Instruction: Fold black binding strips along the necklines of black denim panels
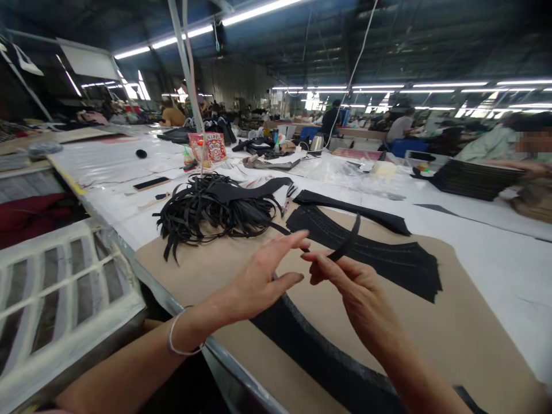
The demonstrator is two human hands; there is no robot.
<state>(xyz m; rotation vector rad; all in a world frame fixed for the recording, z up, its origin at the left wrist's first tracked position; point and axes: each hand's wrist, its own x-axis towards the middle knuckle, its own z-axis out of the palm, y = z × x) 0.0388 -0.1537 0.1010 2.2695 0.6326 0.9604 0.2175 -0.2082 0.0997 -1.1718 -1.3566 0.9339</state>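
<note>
Between thumb and fingertips my right hand (pixel 345 279) pinches a narrow black strip (pixel 349 238), whose free end curves upward. Facing it, my left hand (pixel 267 276) has thumb and fingers apart, its fingertips close to the strip; whether they touch it I cannot tell. Below both hands a long curved black piece (pixel 319 345) lies on a tan sheet (pixel 224 374), partly hidden by my right forearm. Beyond my hands lies a stack of curved black pieces (pixel 371 247). To the left rests a heap of black strips (pixel 211 210).
A white frame rack (pixel 64 299) stands left of the table's metal edge (pixel 150 282). Farther back are a red printed packet (pixel 209 148), a black block (pixel 152 183) and clear plastic film (pixel 340 175). At right, a co-worker (pixel 495 144) is beside a black stack (pixel 476 178).
</note>
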